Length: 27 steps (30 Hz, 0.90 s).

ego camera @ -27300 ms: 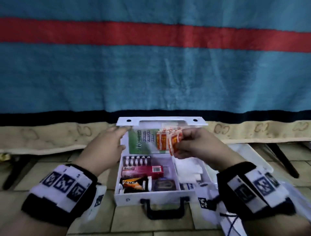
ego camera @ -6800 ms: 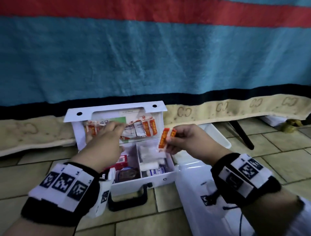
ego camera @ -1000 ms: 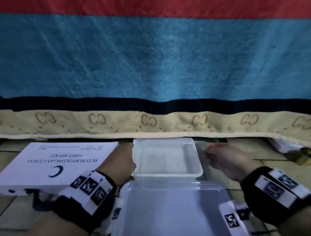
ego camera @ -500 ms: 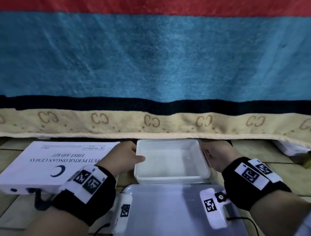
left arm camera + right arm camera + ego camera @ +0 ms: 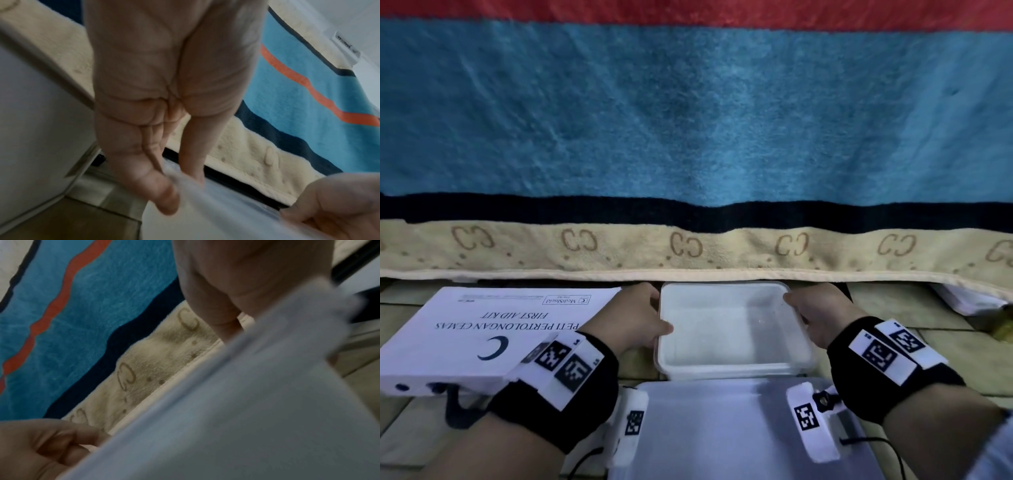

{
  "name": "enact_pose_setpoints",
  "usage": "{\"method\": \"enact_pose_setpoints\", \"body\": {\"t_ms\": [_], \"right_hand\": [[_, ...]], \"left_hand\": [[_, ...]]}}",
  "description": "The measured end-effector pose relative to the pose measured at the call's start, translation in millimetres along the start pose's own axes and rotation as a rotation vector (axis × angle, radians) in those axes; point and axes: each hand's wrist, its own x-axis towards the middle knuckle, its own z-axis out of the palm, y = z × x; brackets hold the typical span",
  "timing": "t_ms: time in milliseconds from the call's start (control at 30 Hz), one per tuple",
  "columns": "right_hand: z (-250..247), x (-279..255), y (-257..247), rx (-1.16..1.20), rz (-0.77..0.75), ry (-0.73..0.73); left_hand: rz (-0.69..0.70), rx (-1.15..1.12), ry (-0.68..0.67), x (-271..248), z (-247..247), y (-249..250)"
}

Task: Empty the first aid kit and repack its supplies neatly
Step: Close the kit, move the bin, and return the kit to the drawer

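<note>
The white first aid kit lies closed on the floor at the left, its black handle towards me. Beside it stands an empty clear plastic container. My left hand grips its left rim, thumb inside on the wall. My right hand grips the right rim. In the left wrist view my left hand pinches the container's edge between thumb and fingers, with the kit's side close by. The right wrist view shows my right hand behind the blurred container wall. No supplies are in sight.
A translucent lid lies flat in front of the container, under my wrists. A striped blue, red and beige towel hangs right behind. The floor is tiled. A white object lies at the far right.
My hands reached the container from both sides and now grip its rims. The container sits slightly nearer to me than a second ago.
</note>
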Motion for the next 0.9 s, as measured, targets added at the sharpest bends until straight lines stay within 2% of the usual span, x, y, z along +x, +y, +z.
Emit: {"method": "enact_pose_setpoints", "body": {"t_ms": [367, 533, 700, 800, 900], "right_hand": [[-3, 2, -1, -0.083, -0.070, -0.037], [-5, -4, -1, 0.019, -0.021, -0.145], [-5, -3, -7, -0.023, -0.022, -0.091], [-4, -4, -9, -0.028, -0.023, -0.088], [-3, -6, -9, -0.015, -0.037, -0.101]], "left_hand": [[0.023, 0.195, -0.011, 5, 3, 0], [-0.035, 0.046, -0.010, 9, -3, -6], [-0.035, -0.010, -0.025, 16, -3, -14], [-0.048, -0.117, 0.040, 18, -2, -15], [-0.034, 0.001, 0.099, 19, 1, -13]]}}
